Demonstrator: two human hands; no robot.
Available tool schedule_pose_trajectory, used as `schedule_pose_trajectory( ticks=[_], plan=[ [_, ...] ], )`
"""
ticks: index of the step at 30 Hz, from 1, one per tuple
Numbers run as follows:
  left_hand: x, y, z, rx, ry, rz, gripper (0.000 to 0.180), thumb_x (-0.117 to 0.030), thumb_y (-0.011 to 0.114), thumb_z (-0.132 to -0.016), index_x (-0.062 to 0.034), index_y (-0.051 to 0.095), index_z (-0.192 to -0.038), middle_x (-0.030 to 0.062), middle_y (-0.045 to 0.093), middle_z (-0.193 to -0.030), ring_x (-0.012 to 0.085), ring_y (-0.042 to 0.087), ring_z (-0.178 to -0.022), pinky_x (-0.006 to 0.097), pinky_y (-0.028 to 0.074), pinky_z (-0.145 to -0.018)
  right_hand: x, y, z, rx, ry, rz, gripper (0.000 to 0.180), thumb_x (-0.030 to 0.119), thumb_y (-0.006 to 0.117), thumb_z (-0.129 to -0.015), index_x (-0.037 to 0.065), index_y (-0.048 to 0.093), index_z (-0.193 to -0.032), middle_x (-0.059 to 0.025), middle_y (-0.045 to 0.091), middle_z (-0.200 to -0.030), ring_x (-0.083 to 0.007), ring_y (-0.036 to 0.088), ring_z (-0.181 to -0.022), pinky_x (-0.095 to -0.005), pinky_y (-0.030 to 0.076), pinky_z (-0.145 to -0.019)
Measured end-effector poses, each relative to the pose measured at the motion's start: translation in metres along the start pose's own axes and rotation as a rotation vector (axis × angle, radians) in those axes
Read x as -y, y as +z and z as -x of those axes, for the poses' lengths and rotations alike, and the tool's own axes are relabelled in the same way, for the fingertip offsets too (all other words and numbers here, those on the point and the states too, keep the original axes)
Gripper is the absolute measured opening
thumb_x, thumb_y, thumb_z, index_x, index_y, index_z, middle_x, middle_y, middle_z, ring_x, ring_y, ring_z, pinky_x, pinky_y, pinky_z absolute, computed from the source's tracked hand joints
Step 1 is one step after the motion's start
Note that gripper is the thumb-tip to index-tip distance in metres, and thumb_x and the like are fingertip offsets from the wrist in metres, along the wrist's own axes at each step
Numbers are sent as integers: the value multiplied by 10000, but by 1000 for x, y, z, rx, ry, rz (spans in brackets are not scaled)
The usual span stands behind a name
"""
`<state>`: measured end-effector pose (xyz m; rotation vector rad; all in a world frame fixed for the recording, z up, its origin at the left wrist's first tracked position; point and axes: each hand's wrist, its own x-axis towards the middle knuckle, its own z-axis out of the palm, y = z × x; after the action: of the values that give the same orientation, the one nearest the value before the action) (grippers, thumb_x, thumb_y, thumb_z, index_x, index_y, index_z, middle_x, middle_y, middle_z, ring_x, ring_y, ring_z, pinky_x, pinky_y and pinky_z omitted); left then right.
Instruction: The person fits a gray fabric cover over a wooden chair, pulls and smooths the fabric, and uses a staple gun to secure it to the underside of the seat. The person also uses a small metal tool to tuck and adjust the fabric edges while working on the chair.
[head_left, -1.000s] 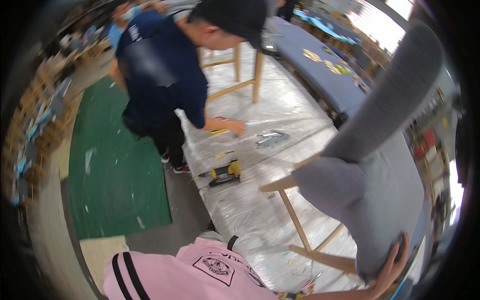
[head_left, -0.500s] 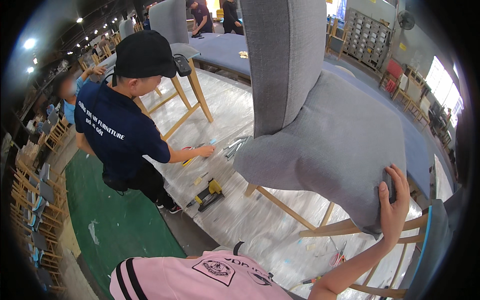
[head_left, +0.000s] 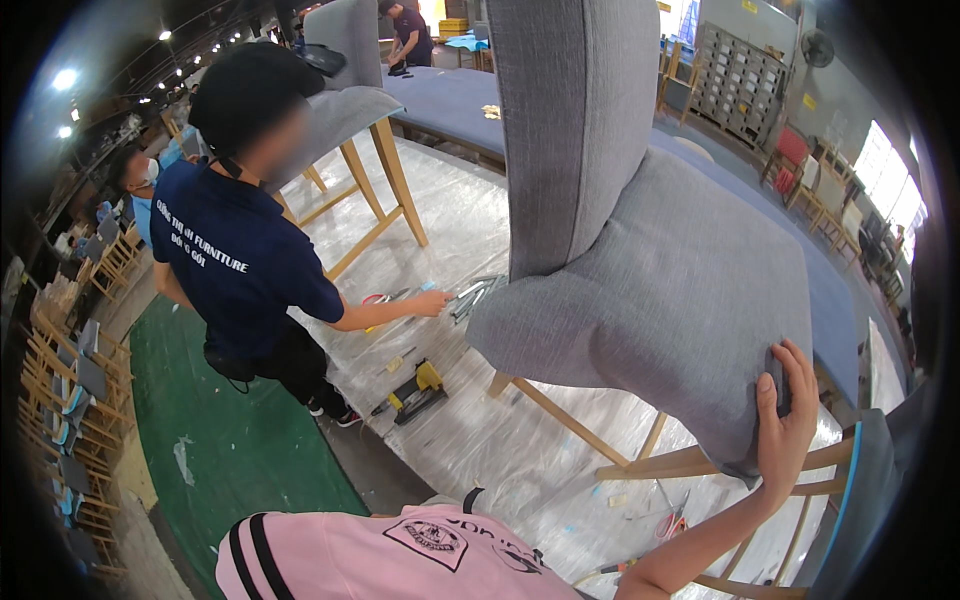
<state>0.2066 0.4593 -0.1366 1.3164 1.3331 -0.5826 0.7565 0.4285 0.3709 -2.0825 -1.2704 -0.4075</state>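
A chair with a grey upholstered seat [head_left: 690, 290], a tall grey backrest [head_left: 575, 130] and wooden legs stands right in front of me. My right hand [head_left: 788, 425] is closed against the seat's right front corner, with thumb and fingertips pressed on the grey fabric. What the palm touches is hidden. My left hand is out of view. Under the chair, the table is covered with clear plastic film [head_left: 480, 440]. Red-handled scissors [head_left: 672, 522] lie on the film near my right forearm.
A co-worker in a navy shirt [head_left: 240, 235] reaches over the table at left, a hand [head_left: 432, 303] at metal pieces [head_left: 478, 297]. Close by lies a yellow-black power tool [head_left: 415, 390]. Another grey chair [head_left: 350, 110] stands behind; a blue-edged chair part [head_left: 868, 490] is at right.
The co-worker's hand has moved right to the metal pieces, and their capped head has shifted left. One person in the background has gone from view. My right hand stays at the seat corner.
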Motion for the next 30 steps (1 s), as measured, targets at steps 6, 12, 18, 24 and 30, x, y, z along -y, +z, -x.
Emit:
schedule_pose_trajectory(
  ticks=[6, 12, 18, 24, 30],
  plan=[
    [-1, -1, 2, 8, -8, -12, 479, -351, 544, -980, -55, 509, -1356, 192, 553, -1352, 309, 529, -1237, 416, 419, -1041, -2, -1, 0, 37, 7, 34, 406, 355, 623, -988, 86, 659, -1289, -110, 593, -1407, -301, 512, -1341, -441, 371, -1128],
    [-1, -1, 4, 10, -7, -16, 459, -346, 551, -971, -63, 532, -1331, 192, 573, -1323, 311, 549, -1209, 420, 433, -1022, -1, -1, -1, 29, 21, 44, 400, 362, 625, -987, 94, 668, -1281, -107, 595, -1408, -302, 509, -1346, -443, 368, -1134],
    [-3, 0, 4, 18, -10, -28, 438, -341, 558, -962, -70, 556, -1306, 192, 592, -1295, 314, 569, -1181, 424, 447, -1004, -3, 0, -1, 25, 21, 45, 409, 374, 631, -982, 98, 669, -1281, -107, 594, -1410, -303, 508, -1349, -450, 367, -1136],
    [-2, -2, 6, 21, -11, -44, 419, -337, 565, -953, -78, 580, -1282, 192, 612, -1267, 316, 588, -1153, 428, 461, -986, -4, 0, -1, 29, 24, 40, 421, 387, 634, -978, 95, 671, -1279, -106, 596, -1410, -301, 510, -1349, -456, 371, -1134],
    [-2, -4, 5, 28, -14, -58, 400, -332, 572, -944, -85, 603, -1257, 191, 632, -1239, 319, 608, -1124, 432, 474, -968, -3, 1, -2, 16, 16, 31, 423, 388, 648, -962, 95, 679, -1265, -105, 604, -1398, -310, 514, -1341, -458, 379, -1124]
  ],
)
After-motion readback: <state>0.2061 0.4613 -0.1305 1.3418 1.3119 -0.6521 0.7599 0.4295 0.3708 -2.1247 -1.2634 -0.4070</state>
